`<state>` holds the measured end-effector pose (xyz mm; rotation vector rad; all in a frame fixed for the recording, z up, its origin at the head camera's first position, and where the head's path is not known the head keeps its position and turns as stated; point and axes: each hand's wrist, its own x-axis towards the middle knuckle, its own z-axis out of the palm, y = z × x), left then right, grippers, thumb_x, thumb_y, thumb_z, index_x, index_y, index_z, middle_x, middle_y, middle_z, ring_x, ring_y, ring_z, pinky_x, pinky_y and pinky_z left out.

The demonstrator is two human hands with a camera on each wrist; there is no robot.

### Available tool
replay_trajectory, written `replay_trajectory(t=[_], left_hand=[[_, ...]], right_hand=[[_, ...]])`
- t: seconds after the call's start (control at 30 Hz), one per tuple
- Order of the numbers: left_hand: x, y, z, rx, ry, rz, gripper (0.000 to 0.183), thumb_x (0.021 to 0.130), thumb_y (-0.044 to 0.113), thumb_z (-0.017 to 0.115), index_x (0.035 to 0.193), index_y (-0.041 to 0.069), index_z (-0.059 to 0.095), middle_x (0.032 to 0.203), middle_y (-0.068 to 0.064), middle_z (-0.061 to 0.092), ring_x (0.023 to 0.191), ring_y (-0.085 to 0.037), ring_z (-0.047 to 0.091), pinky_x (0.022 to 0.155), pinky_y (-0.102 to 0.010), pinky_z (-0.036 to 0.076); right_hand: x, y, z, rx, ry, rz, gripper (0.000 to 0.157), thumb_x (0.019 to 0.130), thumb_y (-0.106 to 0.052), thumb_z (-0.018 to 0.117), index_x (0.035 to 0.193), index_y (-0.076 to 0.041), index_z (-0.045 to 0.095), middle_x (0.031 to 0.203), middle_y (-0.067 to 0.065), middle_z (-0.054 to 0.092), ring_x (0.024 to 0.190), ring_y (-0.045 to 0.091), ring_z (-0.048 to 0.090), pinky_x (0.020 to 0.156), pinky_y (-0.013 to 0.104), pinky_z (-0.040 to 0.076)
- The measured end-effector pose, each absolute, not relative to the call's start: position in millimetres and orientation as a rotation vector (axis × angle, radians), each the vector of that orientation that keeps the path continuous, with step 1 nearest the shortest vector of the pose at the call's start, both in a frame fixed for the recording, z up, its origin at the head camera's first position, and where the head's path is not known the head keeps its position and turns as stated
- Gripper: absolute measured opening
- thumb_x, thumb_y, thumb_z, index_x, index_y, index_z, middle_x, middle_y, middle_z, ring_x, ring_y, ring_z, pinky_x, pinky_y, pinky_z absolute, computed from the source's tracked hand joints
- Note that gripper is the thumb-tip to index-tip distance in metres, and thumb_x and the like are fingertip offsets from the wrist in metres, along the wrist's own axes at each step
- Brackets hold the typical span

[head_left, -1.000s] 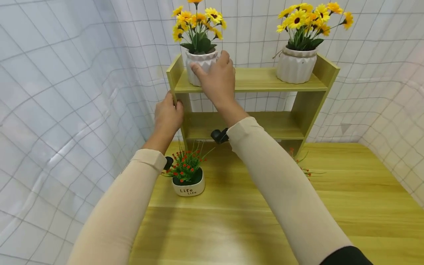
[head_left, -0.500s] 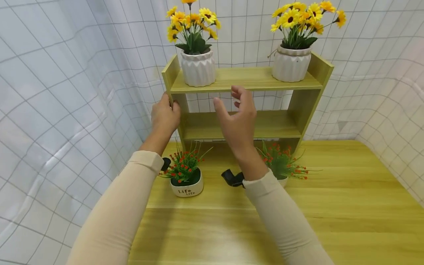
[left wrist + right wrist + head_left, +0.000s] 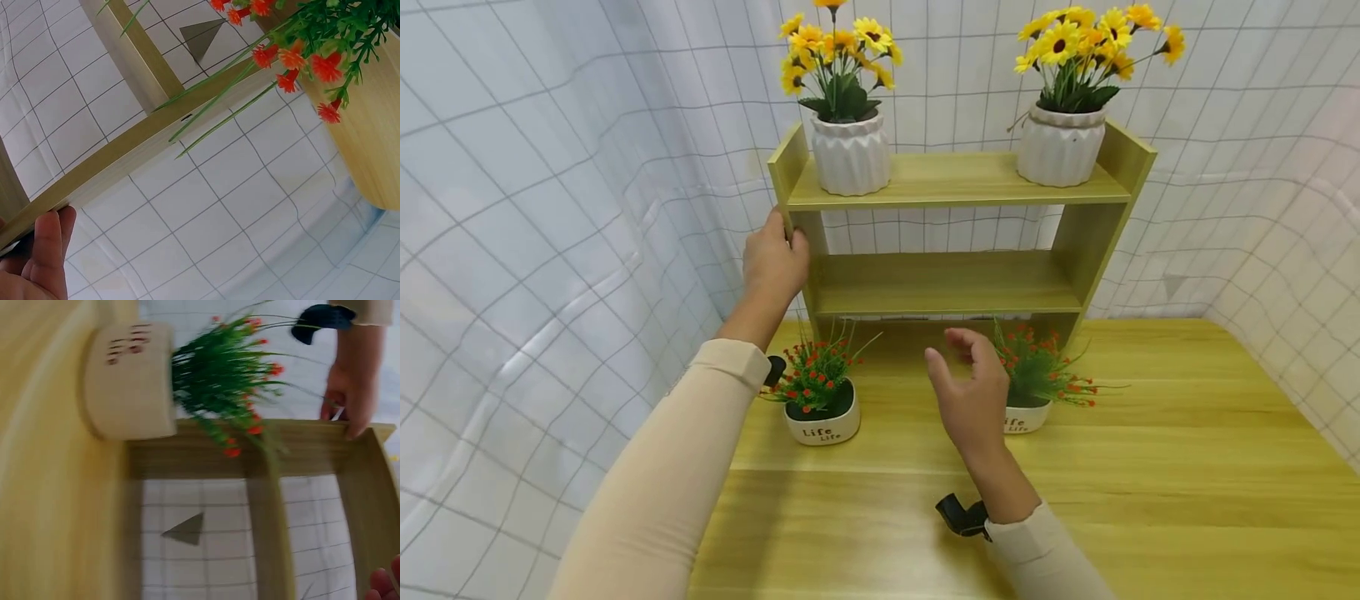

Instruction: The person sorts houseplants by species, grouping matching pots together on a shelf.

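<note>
At the left edge of the wooden shelf [image 3: 951, 282], the left hand [image 3: 775, 261] grips the upright [image 3: 789, 169]; the free right hand [image 3: 973, 400], fingers loosely curved, hovers near the right-hand red-flowered pot [image 3: 1028, 419], tabletop [image 3: 1195, 467] spreading wide beyond.

Counter [image 3: 1195, 467] carries shelf [image 3: 955, 287], with two red-flower pots [image 3: 822, 429] [image 3: 1030, 417] before it. Shelf top carries two yellow-flower pots [image 3: 852, 158] [image 3: 1060, 150].
</note>
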<state>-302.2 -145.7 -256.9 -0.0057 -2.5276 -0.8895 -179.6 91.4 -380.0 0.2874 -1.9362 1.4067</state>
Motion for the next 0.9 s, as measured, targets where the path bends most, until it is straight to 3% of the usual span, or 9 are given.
replay_trajectory(t=[0.33, 0.73, 0.9], left_hand=[[-304, -147, -258, -0.011, -2.521, -0.88, 0.035, 0.103, 0.024, 0.044, 0.133, 0.007, 0.052, 0.119, -0.021, 0.066, 0.106, -0.04, 0.065, 0.083, -0.052, 0.053], [-303, -147, -256, -0.016, -2.522, -0.89, 0.036, 0.104, 0.023, 0.043, 0.133, 0.005, 0.052, 0.119, -0.023, 0.066, 0.107, -0.04, 0.065, 0.082, -0.051, 0.054], [-304, -148, -258, -0.007, -2.535, -0.89, 0.034, 0.104, 0.024, 0.043, 0.13, 0.005, 0.052, 0.118, -0.023, 0.066, 0.105, -0.04, 0.066, 0.08, -0.051, 0.054]], right_hand=[[-157, 113, -426, 0.084, -2.14, 1.464, 0.036, 0.093, -0.024, 0.071, 0.12, -0.003, 0.062, 0.117, 0.009, 0.065, 0.108, 0.028, 0.06, 0.09, 0.047, 0.048], [-142, 154, -463, -0.208, -2.261, 1.437, 0.037, 0.094, -0.022, 0.069, 0.121, 0.0, 0.061, 0.117, 0.017, 0.064, 0.108, 0.029, 0.059, 0.087, 0.042, 0.047], [-136, 170, -468, -0.354, -2.262, 1.456, 0.041, 0.096, -0.03, 0.065, 0.124, 0.0, 0.059, 0.122, 0.017, 0.062, 0.112, 0.03, 0.057, 0.088, 0.043, 0.046]])
